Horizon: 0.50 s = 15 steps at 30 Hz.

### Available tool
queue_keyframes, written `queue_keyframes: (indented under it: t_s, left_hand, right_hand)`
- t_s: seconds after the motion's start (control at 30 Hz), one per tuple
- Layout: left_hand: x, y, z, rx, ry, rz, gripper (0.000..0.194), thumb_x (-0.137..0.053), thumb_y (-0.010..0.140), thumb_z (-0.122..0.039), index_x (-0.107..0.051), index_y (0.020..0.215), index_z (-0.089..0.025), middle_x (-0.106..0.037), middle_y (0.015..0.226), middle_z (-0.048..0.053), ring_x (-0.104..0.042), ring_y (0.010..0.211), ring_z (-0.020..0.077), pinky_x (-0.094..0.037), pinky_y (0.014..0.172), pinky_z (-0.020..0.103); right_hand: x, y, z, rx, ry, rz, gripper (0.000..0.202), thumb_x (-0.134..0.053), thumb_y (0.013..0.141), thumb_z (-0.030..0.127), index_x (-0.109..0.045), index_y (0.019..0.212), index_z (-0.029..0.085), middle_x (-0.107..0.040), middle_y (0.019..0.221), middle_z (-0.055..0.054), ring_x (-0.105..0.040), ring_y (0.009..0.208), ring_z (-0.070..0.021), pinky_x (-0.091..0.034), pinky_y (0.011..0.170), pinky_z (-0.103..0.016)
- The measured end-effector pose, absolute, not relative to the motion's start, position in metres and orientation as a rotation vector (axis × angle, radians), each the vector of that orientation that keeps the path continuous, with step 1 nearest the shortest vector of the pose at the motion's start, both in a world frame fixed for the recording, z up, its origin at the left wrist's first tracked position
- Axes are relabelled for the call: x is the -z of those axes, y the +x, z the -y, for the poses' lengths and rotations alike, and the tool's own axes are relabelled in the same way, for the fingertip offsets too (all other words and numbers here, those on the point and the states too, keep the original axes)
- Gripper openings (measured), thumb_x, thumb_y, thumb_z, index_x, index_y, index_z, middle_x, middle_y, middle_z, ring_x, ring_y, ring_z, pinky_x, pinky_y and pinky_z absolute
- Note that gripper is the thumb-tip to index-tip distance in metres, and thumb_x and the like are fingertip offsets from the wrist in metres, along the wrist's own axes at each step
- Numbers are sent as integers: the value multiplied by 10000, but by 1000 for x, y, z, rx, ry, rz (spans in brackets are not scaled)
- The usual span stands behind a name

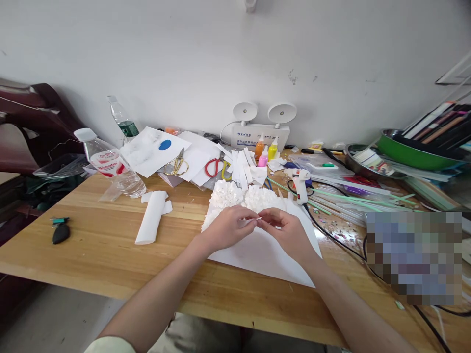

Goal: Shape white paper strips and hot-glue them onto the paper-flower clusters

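Above a large white sheet [268, 257], my left hand [233, 225] and my right hand [281, 228] meet fingertip to fingertip. Both pinch a small white paper strip [253, 220], mostly covered by the fingers. Just behind the hands, clumps of ruffled white paper [226, 193] rest on the far part of the sheet. Beyond them lies a loose pile of cut white paper strips [243, 166]. A white hot glue gun [300, 184] stands to the right of the clumps, with its black cord running to the right.
Left of the sheet lies a rolled white paper piece [151, 218]. Plastic bottles [114, 169], gold-handled scissors [177, 164] and red-handled scissors [211, 167] are farther back. Small paint bottles [262, 156] stand before an emergency light [257, 135]. Thin sticks [353, 198] and a green pan [415, 152] crowd the right.
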<state>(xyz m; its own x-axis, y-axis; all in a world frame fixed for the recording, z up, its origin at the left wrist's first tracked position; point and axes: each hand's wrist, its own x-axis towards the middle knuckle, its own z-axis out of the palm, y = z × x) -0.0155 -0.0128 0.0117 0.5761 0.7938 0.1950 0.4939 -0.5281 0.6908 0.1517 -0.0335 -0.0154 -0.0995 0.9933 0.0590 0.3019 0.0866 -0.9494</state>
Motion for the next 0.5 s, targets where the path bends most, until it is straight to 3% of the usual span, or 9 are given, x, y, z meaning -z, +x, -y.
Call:
queue_keyframes:
  t_s: [0.5]
  left_hand:
    - [-10, -15, 13, -667, 1976, -986, 241, -445, 830, -303, -652, 829, -181, -658, 789, 20, -563, 745, 138, -419, 646, 231]
  right_hand:
    - [17, 156, 30, -1097, -1286, 1507, 272, -652, 670, 396, -603, 832, 183, -637, 770, -52, -580, 681, -170, -497, 655, -332]
